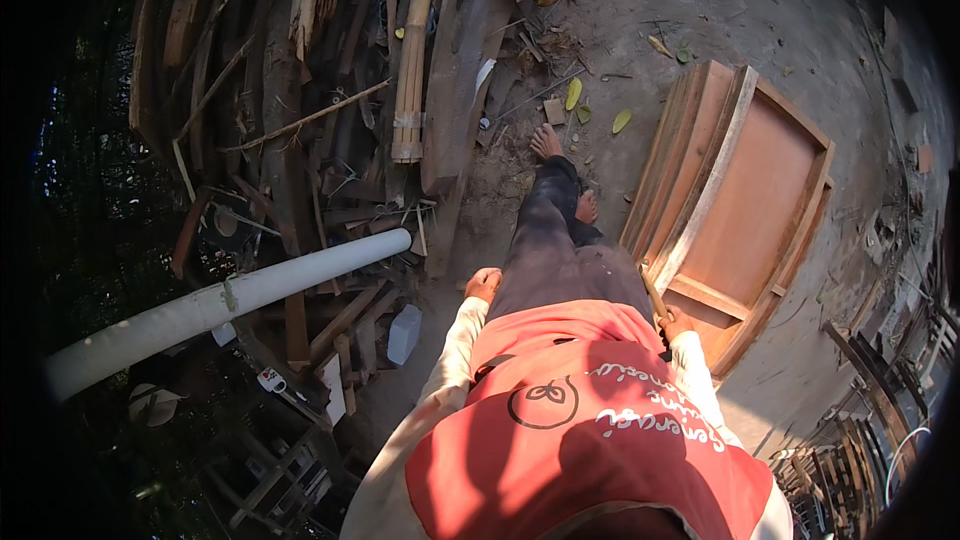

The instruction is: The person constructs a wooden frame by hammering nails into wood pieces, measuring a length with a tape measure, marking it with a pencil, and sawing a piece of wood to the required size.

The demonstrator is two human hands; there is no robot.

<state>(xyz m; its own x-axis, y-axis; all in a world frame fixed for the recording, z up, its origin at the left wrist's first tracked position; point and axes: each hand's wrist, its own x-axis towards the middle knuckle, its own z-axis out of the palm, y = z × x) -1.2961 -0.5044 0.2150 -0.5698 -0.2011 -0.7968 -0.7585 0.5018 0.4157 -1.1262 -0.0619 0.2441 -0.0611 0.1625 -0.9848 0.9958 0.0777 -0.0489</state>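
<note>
My left hand (484, 285) hangs beside my left thigh with its fingers curled in, and nothing shows in it. By my other hip, my right hand (678, 323) grips a slim wooden handle (655, 292) that points forward and down. What sits at the handle's far end is too small to make out. Just right of it lies a reddish-brown wooden panel (745, 205) with a raised frame, atop what looks like a stack of similar pieces. The handle's tip is close to the near left corner of this stack; whether they touch I cannot tell.
Piled timber and scraps (290, 110) fill the left side, with a bamboo bundle (412, 70) on top. A thick white pipe (250, 290) slants across the pile. Bare ground (690, 0) with leaves stretches ahead. More wood pieces (840, 480) lie at the lower right.
</note>
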